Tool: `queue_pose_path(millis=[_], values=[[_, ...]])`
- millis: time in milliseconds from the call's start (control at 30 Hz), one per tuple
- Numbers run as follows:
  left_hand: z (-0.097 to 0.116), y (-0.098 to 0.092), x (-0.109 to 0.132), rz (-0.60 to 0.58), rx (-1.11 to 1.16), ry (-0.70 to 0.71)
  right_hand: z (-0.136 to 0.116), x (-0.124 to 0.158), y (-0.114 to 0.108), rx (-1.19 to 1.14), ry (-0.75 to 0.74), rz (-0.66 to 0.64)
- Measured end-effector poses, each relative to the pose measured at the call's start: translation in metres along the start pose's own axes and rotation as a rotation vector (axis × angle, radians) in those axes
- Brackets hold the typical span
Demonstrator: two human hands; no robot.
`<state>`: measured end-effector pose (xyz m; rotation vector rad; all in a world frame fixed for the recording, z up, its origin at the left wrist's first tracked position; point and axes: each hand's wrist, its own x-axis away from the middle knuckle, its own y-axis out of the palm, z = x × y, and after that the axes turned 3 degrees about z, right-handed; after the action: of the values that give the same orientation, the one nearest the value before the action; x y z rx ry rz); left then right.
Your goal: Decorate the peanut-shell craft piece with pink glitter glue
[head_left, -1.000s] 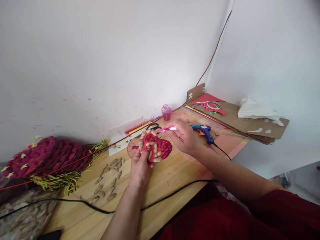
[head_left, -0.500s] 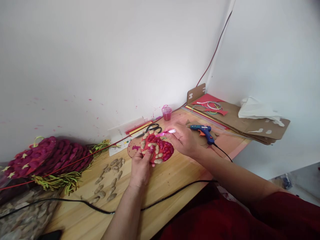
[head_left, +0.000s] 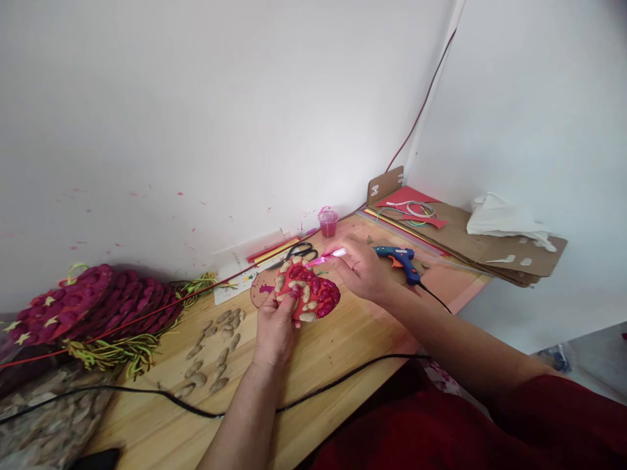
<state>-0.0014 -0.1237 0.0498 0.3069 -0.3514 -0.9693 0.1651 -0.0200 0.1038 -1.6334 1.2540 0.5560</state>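
Observation:
A red disc (head_left: 300,305) with whole peanuts stuck to it is pinched between the thumb and fingers of my left hand (head_left: 273,326). Peanuts on its right part are coated in wet-looking magenta paint, while those on its left and lower edges are bare tan. My right hand (head_left: 361,269) closes round a slim paintbrush (head_left: 337,252) with a white and pink handle. The brush's pink tip is at the disc's upper edge; contact is hard to make out. Loose peanuts (head_left: 223,357) lie on the wooden table (head_left: 161,418), left of my left hand.
A cup of pink paint (head_left: 328,225) stands by the wall, near black-handled scissors (head_left: 304,249). A blue glue gun (head_left: 400,261) lies beyond my right forearm. Cardboard sheets (head_left: 490,245) fill the right corner. Painted peanut discs (head_left: 102,303) are stacked left. A black cable (head_left: 343,378) crosses the front.
My right hand and the brush have shifted slightly, with the brush handle turned a little. My left hand holds the disc in nearly the same place.

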Motion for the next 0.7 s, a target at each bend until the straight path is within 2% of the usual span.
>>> queue_pose_path(millis=[100,267,433,567,633,700], values=[[0.004,0.004,0.002,0.023,0.036,-0.033,0.005,-0.002,-0.002,0.018,-0.006,0.022],[0.007,0.005,0.002,0.017,0.062,-0.053,0.008,-0.003,-0.004,-0.052,-0.013,-0.044],[0.007,0.004,0.0,0.054,0.075,-0.064,0.033,-0.024,-0.01,0.069,0.032,-0.003],[0.005,0.004,-0.001,0.057,0.075,-0.065,0.065,-0.063,-0.014,0.292,0.253,0.023],[0.004,0.003,-0.002,0.059,0.073,-0.07,0.082,-0.082,-0.012,0.479,0.422,-0.057],[0.002,0.001,-0.003,0.049,0.071,-0.068,0.097,-0.096,-0.006,0.544,0.494,-0.104]])
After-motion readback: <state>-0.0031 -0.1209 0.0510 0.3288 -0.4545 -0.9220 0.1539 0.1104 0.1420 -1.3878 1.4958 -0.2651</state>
